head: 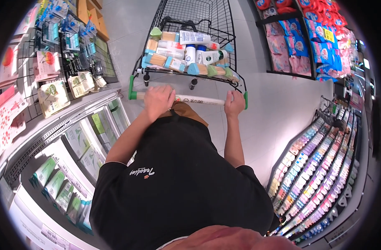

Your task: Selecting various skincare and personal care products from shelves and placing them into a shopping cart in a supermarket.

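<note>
My left hand (160, 100) is closed over the left part of the shopping cart's pale handlebar (203, 100), which has green end pieces. Around the bar's right end wraps my right hand (234, 102), close to the green end piece. Beyond both hands stands the black wire shopping cart (232, 31). Piled at its near end are a white tube (195, 37), a white bottle with a blue cap (190, 55), another tube with a dark green cap (211, 57) and several packs of wooden sticks (155, 59) with blue or green ends.
At left, a wire rack (111, 70) holds hanging packets above a lit shelf with green tubes (56, 184). Bagged goods (293, 39) fill a rack at upper right. Long curved-looking shelves of small packages (309, 175) run along the lower right. Pale floor tiles (256, 125) lie between.
</note>
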Motion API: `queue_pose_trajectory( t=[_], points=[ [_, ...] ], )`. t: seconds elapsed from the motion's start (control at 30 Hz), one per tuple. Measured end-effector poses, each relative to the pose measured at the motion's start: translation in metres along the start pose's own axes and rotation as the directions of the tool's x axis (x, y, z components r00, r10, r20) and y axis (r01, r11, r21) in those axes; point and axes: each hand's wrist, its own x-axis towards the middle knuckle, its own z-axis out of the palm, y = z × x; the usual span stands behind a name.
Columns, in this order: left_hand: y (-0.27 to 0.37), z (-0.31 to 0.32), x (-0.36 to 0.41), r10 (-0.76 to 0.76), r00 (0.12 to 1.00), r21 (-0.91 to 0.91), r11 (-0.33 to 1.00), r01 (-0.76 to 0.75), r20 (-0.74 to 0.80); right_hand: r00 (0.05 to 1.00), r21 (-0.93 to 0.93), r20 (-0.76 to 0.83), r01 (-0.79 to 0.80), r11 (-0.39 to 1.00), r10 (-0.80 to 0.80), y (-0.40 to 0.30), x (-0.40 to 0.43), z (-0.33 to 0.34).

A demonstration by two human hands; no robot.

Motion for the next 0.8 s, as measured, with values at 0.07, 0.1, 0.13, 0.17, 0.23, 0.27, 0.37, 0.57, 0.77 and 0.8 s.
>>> queue_pose_trajectory(
  t=[0.07,0.1,0.13,0.17,0.23,0.27,0.37,0.57,0.77,0.8],
  points=[
    [-0.005,-0.005,0.007,0.044,0.999,-0.021,0.999,-0.044,-0.024,0.998,-0.037,0.037,-0.053,0.998,0.054,-0.001,0.001,0.003],
    [-0.008,-0.005,0.01,0.083,0.995,-0.022,0.996,-0.084,-0.058,0.993,-0.056,0.068,-0.096,0.994,0.1,-0.001,0.0,0.004],
    [-0.013,-0.003,0.012,0.108,0.991,-0.031,0.993,-0.11,-0.074,0.996,-0.021,0.014,-0.092,0.996,0.092,-0.004,0.004,0.007],
    [-0.018,-0.001,0.014,0.112,0.991,-0.047,0.992,-0.115,-0.067,0.995,-0.036,0.016,-0.101,0.994,0.102,-0.007,0.006,0.007],
    [-0.028,0.0,0.02,0.143,0.986,-0.031,0.989,-0.146,-0.088,0.984,-0.071,0.101,-0.142,0.987,0.149,-0.013,0.011,0.01],
    [-0.03,0.001,0.022,0.136,0.987,-0.051,0.989,-0.141,-0.089,0.985,-0.058,0.081,-0.145,0.988,0.149,-0.016,0.012,0.01],
    [-0.036,-0.008,0.035,0.171,0.98,-0.03,0.984,-0.175,-0.1,0.975,-0.042,0.098,-0.198,0.979,0.201,-0.024,0.015,0.011],
    [-0.055,-0.009,0.048,0.154,0.985,-0.014,0.988,-0.155,-0.077,0.952,-0.077,0.148,-0.257,0.963,0.266,-0.04,0.016,0.017],
    [-0.071,-0.005,0.056,0.102,0.983,0.075,0.993,-0.091,-0.156,0.967,-0.025,0.183,-0.176,0.984,0.178,-0.06,0.009,0.01],
    [-0.072,-0.005,0.058,0.115,0.981,0.08,0.991,-0.104,-0.156,0.968,-0.02,0.172,-0.184,0.983,0.184,-0.062,0.007,0.008]
  ],
)
